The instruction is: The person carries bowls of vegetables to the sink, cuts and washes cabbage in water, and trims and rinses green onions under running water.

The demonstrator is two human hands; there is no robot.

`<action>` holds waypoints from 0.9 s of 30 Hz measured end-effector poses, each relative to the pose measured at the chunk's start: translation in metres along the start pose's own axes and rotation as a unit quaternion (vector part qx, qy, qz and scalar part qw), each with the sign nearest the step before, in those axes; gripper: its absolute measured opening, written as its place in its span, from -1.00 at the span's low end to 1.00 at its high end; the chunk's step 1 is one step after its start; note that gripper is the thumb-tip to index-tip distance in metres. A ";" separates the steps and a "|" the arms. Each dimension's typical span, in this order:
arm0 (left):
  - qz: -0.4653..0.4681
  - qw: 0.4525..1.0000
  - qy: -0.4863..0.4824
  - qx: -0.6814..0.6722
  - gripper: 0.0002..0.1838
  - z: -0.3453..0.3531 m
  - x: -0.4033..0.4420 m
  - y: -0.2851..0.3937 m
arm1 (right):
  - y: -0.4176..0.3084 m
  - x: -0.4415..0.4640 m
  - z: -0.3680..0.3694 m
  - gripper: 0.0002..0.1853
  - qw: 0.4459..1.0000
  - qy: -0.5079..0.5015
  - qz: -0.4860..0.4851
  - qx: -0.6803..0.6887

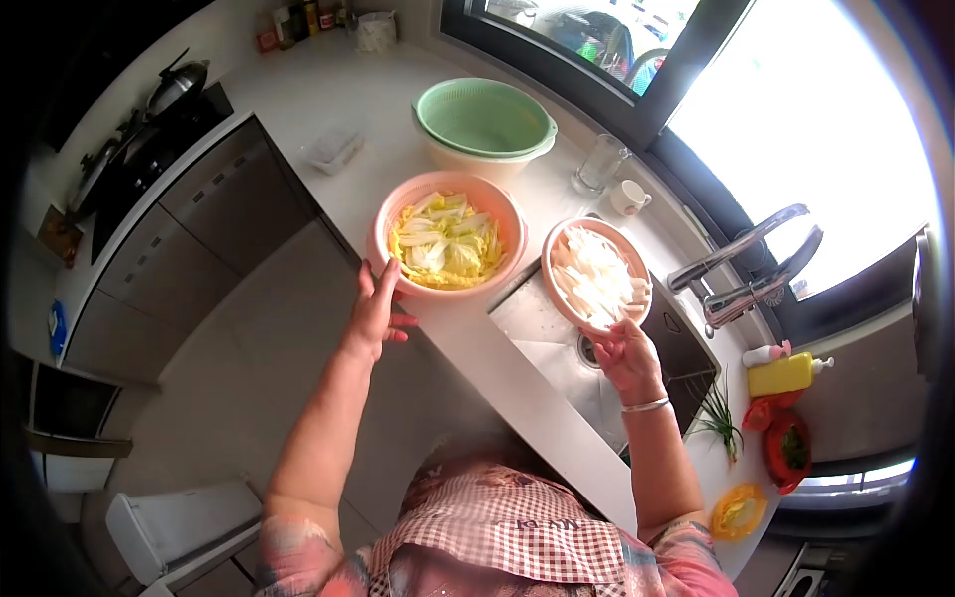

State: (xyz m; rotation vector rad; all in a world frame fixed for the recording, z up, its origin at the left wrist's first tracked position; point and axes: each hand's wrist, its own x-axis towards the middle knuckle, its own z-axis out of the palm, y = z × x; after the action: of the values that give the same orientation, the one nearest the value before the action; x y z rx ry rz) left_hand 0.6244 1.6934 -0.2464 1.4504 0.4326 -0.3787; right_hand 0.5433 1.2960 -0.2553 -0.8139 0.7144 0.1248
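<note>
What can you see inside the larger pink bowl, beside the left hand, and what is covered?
Inside the larger pink bowl lie cut pieces of Chinese cabbage, pale stems and yellow leaves. They cover its bottom, so anything beneath cannot be seen.

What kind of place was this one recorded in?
Most likely a home kitchen: a sink with chrome taps, a black stove with cookware, and a pink bowl of leafy vegetable pieces.
</note>
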 end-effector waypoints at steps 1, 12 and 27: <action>-0.020 1.000 -0.018 0.008 -0.14 0.001 0.013 0.006 | -0.001 -0.003 0.011 -0.79 1.000 0.001 -0.003 0.001; -0.080 0.994 -0.008 -0.080 -0.48 -0.009 0.047 -0.004 | -0.016 0.034 0.043 -0.80 0.998 0.008 -0.037 -0.058; -0.029 0.979 0.038 -0.200 -0.36 -0.098 -0.104 -0.029 | 0.002 0.155 0.152 -0.86 0.992 -0.079 -0.039 -0.086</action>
State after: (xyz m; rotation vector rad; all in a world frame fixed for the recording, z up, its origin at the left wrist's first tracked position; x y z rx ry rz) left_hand 0.5143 1.7872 -0.2258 1.0645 0.5789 -0.2636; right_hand 0.7423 1.3788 -0.2821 -0.9846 0.5264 0.1796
